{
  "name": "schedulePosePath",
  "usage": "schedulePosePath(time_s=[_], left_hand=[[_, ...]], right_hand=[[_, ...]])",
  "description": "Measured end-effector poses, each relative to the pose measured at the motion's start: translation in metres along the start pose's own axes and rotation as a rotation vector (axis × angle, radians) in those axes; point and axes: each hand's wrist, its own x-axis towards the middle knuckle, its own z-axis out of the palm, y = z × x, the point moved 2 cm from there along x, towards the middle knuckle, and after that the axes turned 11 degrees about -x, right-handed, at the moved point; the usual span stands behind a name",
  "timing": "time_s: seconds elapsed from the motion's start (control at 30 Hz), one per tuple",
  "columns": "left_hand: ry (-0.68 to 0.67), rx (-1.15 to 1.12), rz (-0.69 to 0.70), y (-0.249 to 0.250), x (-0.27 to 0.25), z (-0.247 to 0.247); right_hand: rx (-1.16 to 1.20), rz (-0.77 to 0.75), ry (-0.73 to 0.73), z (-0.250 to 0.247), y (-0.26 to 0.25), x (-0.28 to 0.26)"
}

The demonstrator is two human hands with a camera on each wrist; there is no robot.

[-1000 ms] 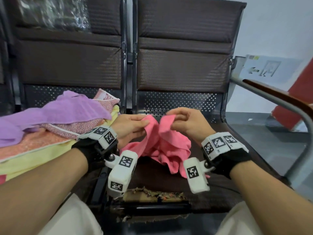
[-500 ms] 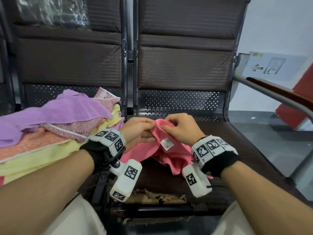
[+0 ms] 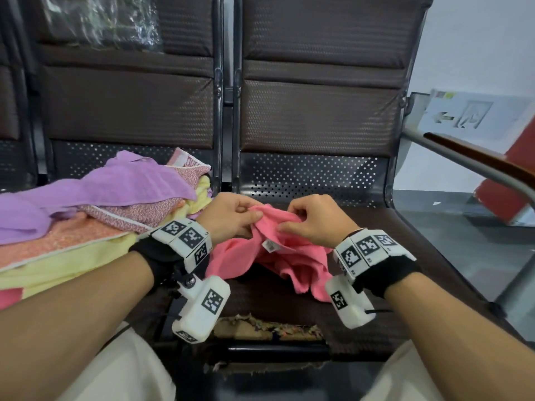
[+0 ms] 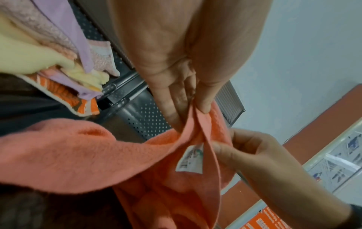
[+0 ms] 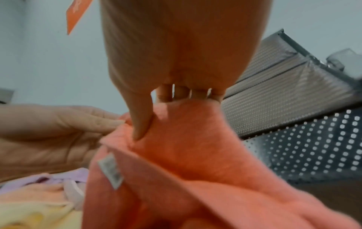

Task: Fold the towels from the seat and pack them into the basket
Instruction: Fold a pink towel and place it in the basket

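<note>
A crumpled pink towel (image 3: 292, 256) with a small white label (image 3: 270, 246) lies on the right-hand brown seat (image 3: 390, 256). My left hand (image 3: 231, 218) pinches its top edge between thumb and fingers, and my right hand (image 3: 312, 221) grips the same edge close beside it. The left wrist view shows the towel (image 4: 78, 155) and its label (image 4: 190, 158) hanging below my left hand (image 4: 188, 114), with the right hand (image 4: 245, 148) beside. From the right wrist, my right hand (image 5: 156, 117) bunches the towel (image 5: 186, 147). No basket is in view.
A pile of towels covers the left seat: purple (image 3: 115, 183) on top, patterned pink (image 3: 139, 212), orange and yellow (image 3: 58, 264) beneath. Seat backs rise behind. A metal and wood armrest (image 3: 477, 157) runs along the right. The seat's front edge (image 3: 266, 328) is torn.
My hands, apart at first with the towel held up, have come together and lowered toward the seat; the towel's label has turned into view.
</note>
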Motion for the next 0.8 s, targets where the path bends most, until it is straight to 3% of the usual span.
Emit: schedulePosePath(time_s=[0.23, 0.43, 0.57, 0.8], left_hand=[[0.26, 0.075, 0.092, 0.014, -0.019, -0.044], [0.448, 0.036, 0.098, 0.022, -0.036, -0.071], [0.636, 0.154, 0.141, 0.025, -0.044, -0.082], [0.621, 0.284, 0.084, 0.027, -0.044, -0.071]], right_hand=[[-0.188, -0.025, -0.324, -0.001, 0.021, -0.02], [-0.334, 0.05, -0.47, -0.001, 0.029, -0.036], [-0.132, 0.244, -0.368, -0.007, 0.039, -0.046], [0.074, 0.412, -0.229, -0.016, 0.039, -0.057]])
